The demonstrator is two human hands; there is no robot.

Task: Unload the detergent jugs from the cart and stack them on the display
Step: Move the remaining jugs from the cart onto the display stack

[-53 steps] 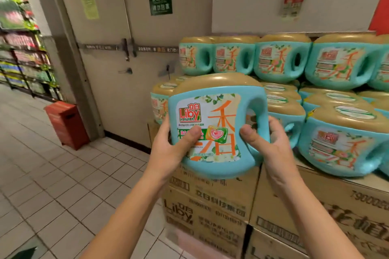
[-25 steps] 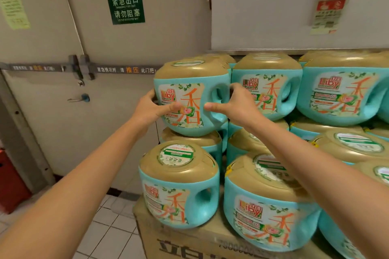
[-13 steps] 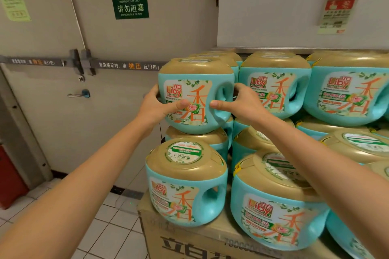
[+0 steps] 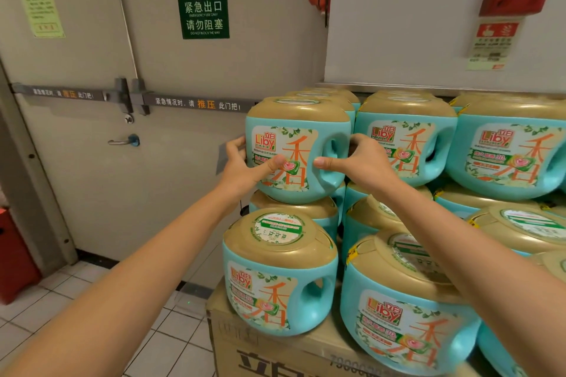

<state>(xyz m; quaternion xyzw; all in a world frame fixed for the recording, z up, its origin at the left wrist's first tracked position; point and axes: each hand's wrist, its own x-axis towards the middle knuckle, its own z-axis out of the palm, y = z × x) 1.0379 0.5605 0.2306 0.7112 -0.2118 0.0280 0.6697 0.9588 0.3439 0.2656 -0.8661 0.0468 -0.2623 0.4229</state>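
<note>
A teal detergent jug (image 4: pixel 298 148) with a gold lid sits at the left end of the upper row, on top of another jug (image 4: pixel 309 211). My left hand (image 4: pixel 245 167) grips its left side, thumb across the label. On the other side my right hand (image 4: pixel 360 164) holds the jug by its handle, fingers curled behind it and thumb in front. More jugs of the same kind fill the display: one to the right in the upper row (image 4: pixel 407 144), two in the front lower row (image 4: pixel 277 272) (image 4: pixel 407 306). The cart is out of view.
The jugs stand on stacked cardboard boxes (image 4: pixel 275 352). Behind on the left is an emergency exit door (image 4: pixel 92 162) with a push bar (image 4: pixel 131 99). A red bin (image 4: pixel 15 260) stands at the left edge. The tiled floor (image 4: pixel 122 330) lies below the display.
Both hands lifted the jug from chest height onto the top left of the stack. Over the last second it has settled level and square there, with both hands still on it.
</note>
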